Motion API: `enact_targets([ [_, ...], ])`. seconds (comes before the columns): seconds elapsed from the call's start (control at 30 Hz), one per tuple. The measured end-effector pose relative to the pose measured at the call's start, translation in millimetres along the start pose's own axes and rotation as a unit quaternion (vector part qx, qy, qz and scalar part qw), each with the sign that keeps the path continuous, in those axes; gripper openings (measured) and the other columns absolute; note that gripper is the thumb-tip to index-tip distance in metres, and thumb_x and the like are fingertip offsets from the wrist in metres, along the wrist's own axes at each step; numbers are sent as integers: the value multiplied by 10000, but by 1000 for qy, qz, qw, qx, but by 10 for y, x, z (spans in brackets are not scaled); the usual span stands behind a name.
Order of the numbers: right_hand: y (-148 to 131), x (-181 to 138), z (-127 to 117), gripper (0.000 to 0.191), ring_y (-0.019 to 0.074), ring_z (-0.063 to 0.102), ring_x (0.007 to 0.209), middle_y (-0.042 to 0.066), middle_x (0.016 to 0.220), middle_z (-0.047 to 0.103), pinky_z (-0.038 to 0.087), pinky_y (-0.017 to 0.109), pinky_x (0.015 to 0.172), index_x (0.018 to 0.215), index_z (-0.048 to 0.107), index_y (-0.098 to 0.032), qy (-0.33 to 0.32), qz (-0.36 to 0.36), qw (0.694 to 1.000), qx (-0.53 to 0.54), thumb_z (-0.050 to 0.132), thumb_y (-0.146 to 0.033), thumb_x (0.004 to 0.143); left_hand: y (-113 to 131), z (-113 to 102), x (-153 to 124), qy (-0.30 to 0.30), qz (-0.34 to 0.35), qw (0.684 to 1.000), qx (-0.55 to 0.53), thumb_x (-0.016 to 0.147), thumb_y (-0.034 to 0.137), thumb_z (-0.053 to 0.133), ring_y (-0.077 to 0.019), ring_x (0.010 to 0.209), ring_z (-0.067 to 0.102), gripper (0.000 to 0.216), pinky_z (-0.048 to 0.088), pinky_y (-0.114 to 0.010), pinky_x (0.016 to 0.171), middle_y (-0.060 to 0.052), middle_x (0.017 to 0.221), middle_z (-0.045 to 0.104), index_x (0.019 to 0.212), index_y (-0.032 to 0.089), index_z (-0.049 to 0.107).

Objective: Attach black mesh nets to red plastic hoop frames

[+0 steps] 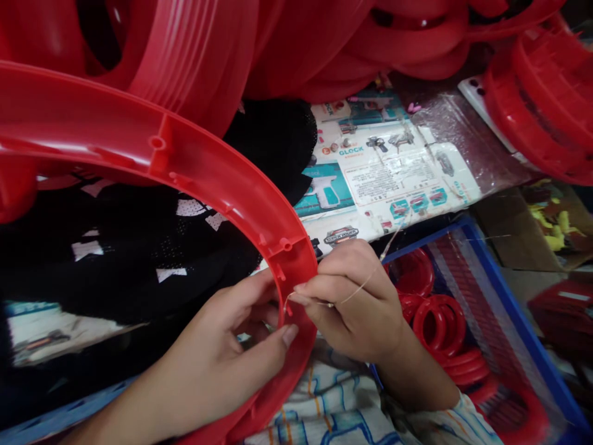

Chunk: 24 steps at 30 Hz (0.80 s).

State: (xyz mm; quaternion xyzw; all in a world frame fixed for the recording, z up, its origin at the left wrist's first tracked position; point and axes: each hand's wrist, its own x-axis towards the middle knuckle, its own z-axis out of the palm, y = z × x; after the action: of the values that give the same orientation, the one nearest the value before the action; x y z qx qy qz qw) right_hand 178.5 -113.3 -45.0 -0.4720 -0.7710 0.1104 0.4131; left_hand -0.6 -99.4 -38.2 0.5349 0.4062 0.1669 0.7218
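Left hand (231,346) is clasping a red ring (236,194), fingers curled; right hand (359,315) is pinching thread (383,254). Red hoops (306,49) are crowding behind, black cloth (125,290) underneath, blue crate (519,322) alongside.

"What covered the worktop?"

"At two o'clock lay a white-and-teal printed packaging sheet (389,179), lettered GLOCK, with pictures of guns. Beyond it, still towards two, shiny crinkled plastic film (463,123) was spread, and a tiny pink piece (414,107) sat near the film's edge."

"And the dark stuff?"

"A flat black sheet with dotted edging (120,278) reached from nine o'clock round to eleven, marked with pale angular patches; whether those were openings, I couldn't tell."

"Anything heaped up?"

"Big, glossy red plastic rings (301,49) at twelve, bases mostly hidden. Between two and three, stacked red plastic hoops (546,111) overlapped a flat white slab (469,96)."
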Motion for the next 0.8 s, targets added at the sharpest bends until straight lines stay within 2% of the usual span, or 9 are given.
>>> enact_targets([
  [0.2, 23, -12, -8, 53, 135, 567, 744, -8, 761, 597, 478, 325, 752, 828, 608, -202, -2, 9, 999, 40, 612, -152, 812, -19, -8, -7, 11, 28, 999, 36, 844, 165, 563, -114, 720, 623, 367, 538, -203, 711, 21, 888, 675, 1188, 291, 574],
  [0.3, 31, -9, -7, 29, 131, 559, 733, -4, 766, 601, 483, 323, 748, 825, 608, -199, -1, 15, 999, 48, 612, -171, 823, 1, -65, -27, -59, 21, 997, 41, 822, 175, 594, -123, 711, 618, 412, 540, -210, 717, 36, 813, 660, 1211, 305, 550],
  [0.4, 37, 2, 2, 25, 126, 547, 722, -2, 751, 601, 486, 312, 734, 815, 608, -190, 4, 6, 999, 44, 624, -173, 823, 45, -93, -46, -126, -14, 990, 62, 786, 151, 614, -124, 671, 611, 485, 534, -199, 666, 42, 793, 644, 1235, 304, 517],
  [0.47, 45, 8, 8, 33, 126, 552, 724, 1, 745, 602, 491, 311, 733, 815, 612, -181, 6, 2, 999, 54, 637, -160, 812, 68, -80, -56, -122, -31, 989, 83, 803, 146, 571, -122, 631, 592, 459, 516, -191, 603, 41, 770, 633, 1233, 296, 513],
  [0.57, 56, -2, 6, 52, 132, 576, 743, 6, 762, 612, 499, 318, 752, 840, 623, -181, 12, 4, 997, 76, 638, -146, 805, 79, -41, -64, -83, -14, 992, 98, 825, 167, 522, -124, 588, 567, 406, 485, -187, 541, 42, 723, 622, 1213, 286, 529],
  [0.7, 41, -63, -38, 75, 134, 598, 792, 10, 814, 621, 509, 319, 776, 873, 626, -191, 2, 8, 994, 105, 619, -140, 817, 76, -16, -55, -47, 15, 991, 123, 769, 132, 538, -119, 534, 556, 419, 489, -188, 532, 49, 666, 612, 1167, 258, 570],
  [0.8, -11, -114, -96, 108, 146, 583, 830, 20, 838, 625, 510, 322, 756, 897, 632, -181, -8, 2, 997, 76, 642, -125, 806, 50, -20, -51, -51, 29, 989, 138, 768, 123, 527, -113, 525, 553, 427, 498, -190, 553, 50, 668, 610, 1174, 249, 557],
])
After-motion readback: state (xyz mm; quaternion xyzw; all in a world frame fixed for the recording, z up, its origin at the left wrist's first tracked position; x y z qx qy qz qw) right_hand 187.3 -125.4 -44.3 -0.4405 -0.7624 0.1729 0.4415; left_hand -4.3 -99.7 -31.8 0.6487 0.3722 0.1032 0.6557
